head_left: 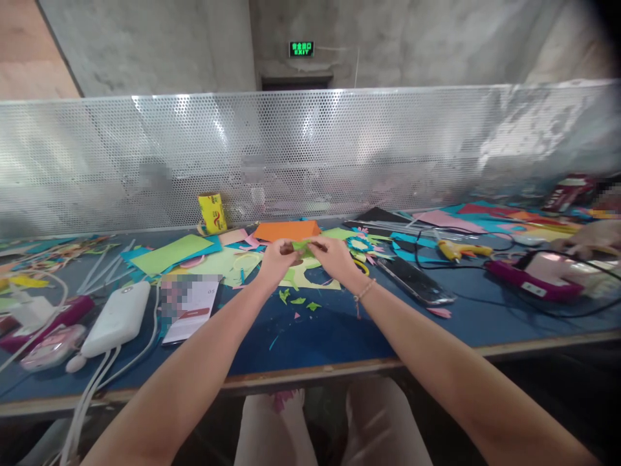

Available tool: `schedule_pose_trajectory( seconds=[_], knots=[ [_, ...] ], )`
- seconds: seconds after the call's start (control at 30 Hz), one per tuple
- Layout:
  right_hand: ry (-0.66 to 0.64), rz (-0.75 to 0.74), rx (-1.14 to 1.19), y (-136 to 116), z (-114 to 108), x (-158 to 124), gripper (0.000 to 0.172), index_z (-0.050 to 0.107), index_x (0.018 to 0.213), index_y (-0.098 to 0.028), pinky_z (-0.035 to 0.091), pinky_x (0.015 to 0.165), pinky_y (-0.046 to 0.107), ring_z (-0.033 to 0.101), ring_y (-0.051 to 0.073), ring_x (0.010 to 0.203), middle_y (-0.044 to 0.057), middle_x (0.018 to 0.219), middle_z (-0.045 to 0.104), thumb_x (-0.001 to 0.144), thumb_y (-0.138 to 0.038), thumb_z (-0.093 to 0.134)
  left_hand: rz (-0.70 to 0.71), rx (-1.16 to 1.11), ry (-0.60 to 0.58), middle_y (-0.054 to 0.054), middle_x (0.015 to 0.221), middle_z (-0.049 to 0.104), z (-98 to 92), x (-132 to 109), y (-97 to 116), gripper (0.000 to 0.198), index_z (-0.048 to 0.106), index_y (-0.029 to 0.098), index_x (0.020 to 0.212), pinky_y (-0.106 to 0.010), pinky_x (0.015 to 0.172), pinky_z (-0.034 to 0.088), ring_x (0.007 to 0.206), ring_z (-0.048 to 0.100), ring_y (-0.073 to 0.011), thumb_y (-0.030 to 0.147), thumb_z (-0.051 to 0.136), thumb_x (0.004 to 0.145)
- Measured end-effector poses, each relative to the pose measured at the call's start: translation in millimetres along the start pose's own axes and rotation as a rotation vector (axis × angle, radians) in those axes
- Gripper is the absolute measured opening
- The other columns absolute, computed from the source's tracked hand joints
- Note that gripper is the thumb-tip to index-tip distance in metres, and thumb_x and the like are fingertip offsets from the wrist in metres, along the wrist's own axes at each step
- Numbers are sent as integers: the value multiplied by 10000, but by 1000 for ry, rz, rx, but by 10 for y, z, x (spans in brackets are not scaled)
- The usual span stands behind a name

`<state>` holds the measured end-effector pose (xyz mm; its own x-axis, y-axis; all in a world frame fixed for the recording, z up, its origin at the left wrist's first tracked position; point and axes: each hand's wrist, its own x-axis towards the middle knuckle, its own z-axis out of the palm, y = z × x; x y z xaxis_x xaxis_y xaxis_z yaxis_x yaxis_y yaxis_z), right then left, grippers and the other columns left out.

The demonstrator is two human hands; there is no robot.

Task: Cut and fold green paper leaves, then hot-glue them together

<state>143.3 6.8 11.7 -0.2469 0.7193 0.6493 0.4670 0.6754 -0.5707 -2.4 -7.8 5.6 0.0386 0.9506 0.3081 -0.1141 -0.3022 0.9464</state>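
Observation:
My left hand (276, 259) and my right hand (334, 255) meet over the middle of the blue table (339, 330). Both pinch a small green paper piece (301, 246) between their fingertips. A light green sheet (310, 277) lies right under the hands. Small green paper scraps (297, 299) are scattered on the table just in front of them. A paper flower (359, 244) in blue, yellow and pink lies just right of my right hand.
A dark phone (414, 279) lies right of my right wrist, a yellow glue gun (456, 250) beyond it. A white power bank (119, 317) with cables and a phone (191, 309) sit at left. Coloured sheets, including an orange one (286, 230), cover the back. A perforated metal screen (310, 149) bounds the far edge. Another person's hand (589, 238) works at far right.

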Motion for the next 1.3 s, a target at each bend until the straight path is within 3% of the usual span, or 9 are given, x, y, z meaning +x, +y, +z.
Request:
schedule_pose_trajectory(
  seconds=[0.17, 0.33, 0.7, 1.0, 1.3],
  knots=[
    [-41, 223, 408, 81, 19, 35, 156, 587, 803, -165, 415, 562, 247, 520, 110, 556, -12, 609, 569, 668, -233, 549, -7, 6, 14, -13, 670, 599, -12, 35, -44, 187, 593, 117, 722, -298, 690, 495, 627, 568, -97, 168, 662, 556],
    [-84, 380, 744, 126, 52, 43, 172, 560, 744, -173, 459, 643, 252, 530, 86, 592, -25, 645, 549, 593, -232, 617, -56, -100, 52, -9, 664, 600, -34, 45, -24, 186, 599, 124, 701, -262, 654, 473, 606, 559, -89, 176, 666, 536],
    [-68, 280, 605, 200, 45, 48, 252, 579, 831, -157, 431, 629, 236, 531, 89, 637, 3, 713, 584, 589, -203, 626, -82, -183, 93, 6, 635, 568, -3, 0, 50, 160, 562, 118, 675, -280, 646, 489, 588, 559, -90, 122, 654, 545],
    [-105, 346, 531, 81, 32, 20, 150, 551, 641, -156, 481, 614, 264, 531, 92, 549, -6, 585, 548, 640, -295, 607, -93, -155, 180, -18, 654, 581, 0, 1, 50, 147, 564, 99, 671, -313, 683, 510, 559, 557, -87, 197, 653, 607],
    [-26, 288, 560, 62, 32, 31, 132, 596, 746, -168, 503, 675, 278, 580, 115, 654, 14, 715, 606, 622, -213, 588, -37, -124, 151, 4, 599, 583, 6, -23, 66, 137, 559, 126, 679, -324, 677, 508, 562, 580, -109, 122, 626, 560]
  ],
)
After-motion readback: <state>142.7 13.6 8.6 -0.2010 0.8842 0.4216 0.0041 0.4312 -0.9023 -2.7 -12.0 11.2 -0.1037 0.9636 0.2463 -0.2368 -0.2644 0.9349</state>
